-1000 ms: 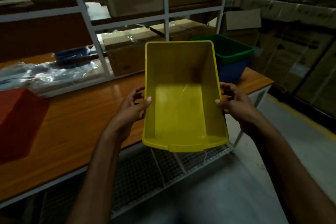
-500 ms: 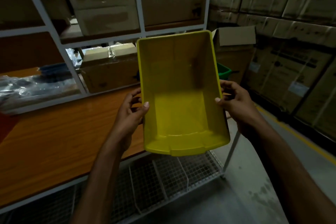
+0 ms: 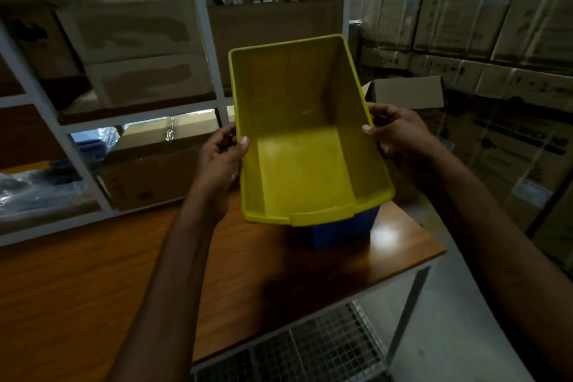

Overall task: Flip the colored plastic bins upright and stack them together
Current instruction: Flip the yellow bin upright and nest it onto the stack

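Note:
I hold a yellow plastic bin (image 3: 305,146) upright, its open side facing me, above the right end of the wooden table (image 3: 93,288). My left hand (image 3: 221,158) grips its left rim with the thumb inside. My right hand (image 3: 400,133) grips the right rim the same way. Directly under the yellow bin's front edge a blue bin (image 3: 341,231) shows on the table; most of it is hidden by the yellow one. The green bin seen earlier is out of sight.
A white metal shelf frame (image 3: 198,37) with cardboard boxes (image 3: 161,177) stands behind the table. Stacked cartons (image 3: 496,9) line the right wall, with an opened box (image 3: 406,93) below. A wire mesh rack (image 3: 310,353) sits under the table. The table's right edge is close.
The yellow bin has moved right and forward over the blue bin at the table's right end. My view turned right, so the red bin left the frame and the green bin is hidden.

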Action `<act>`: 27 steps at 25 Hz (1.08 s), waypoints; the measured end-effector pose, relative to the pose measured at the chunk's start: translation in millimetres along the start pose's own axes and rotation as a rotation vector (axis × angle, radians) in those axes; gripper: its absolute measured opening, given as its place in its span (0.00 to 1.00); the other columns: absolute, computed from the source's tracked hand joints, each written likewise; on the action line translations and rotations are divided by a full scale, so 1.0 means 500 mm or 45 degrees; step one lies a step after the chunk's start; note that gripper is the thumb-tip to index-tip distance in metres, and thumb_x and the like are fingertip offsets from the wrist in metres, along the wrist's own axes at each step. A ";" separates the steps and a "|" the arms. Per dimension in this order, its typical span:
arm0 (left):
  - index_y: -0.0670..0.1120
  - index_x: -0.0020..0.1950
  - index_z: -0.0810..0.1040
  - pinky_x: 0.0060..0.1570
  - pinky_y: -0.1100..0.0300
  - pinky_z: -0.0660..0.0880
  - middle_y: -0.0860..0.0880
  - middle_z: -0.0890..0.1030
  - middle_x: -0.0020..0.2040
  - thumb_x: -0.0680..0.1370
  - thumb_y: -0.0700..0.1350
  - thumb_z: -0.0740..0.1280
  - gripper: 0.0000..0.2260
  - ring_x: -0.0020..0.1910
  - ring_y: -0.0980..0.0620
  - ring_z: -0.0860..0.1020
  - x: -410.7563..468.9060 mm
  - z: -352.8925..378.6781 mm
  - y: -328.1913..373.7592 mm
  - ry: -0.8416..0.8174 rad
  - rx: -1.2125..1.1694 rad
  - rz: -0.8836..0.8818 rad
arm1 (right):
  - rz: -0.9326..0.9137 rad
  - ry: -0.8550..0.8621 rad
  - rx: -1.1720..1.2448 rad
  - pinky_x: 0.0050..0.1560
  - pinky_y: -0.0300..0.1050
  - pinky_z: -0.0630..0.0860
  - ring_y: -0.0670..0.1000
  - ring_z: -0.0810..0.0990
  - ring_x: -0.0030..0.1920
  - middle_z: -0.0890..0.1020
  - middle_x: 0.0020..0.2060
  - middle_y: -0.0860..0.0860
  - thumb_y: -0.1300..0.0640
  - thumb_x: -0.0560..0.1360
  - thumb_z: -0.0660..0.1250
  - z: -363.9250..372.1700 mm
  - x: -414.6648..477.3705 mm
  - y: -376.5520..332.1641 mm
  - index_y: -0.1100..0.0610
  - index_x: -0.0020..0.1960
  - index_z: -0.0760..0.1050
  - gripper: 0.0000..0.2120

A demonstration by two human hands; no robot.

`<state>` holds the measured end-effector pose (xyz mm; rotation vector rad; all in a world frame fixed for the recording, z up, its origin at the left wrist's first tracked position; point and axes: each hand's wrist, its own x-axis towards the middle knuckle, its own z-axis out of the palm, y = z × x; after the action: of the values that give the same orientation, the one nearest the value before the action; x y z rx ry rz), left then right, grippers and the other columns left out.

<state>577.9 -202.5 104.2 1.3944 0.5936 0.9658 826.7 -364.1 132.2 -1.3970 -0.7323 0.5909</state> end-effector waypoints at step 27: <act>0.45 0.71 0.75 0.44 0.57 0.76 0.49 0.82 0.49 0.84 0.41 0.62 0.15 0.44 0.53 0.79 0.275 0.243 -0.144 0.363 0.101 -0.422 | 0.393 -0.301 -0.110 0.39 0.43 0.68 0.45 0.70 0.37 0.74 0.38 0.47 0.64 0.82 0.59 -0.144 0.417 0.136 0.58 0.71 0.75 0.18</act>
<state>764.5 -146.2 75.7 1.1853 1.0512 0.8835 1020.9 -248.2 85.4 -1.5501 -0.7405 0.9891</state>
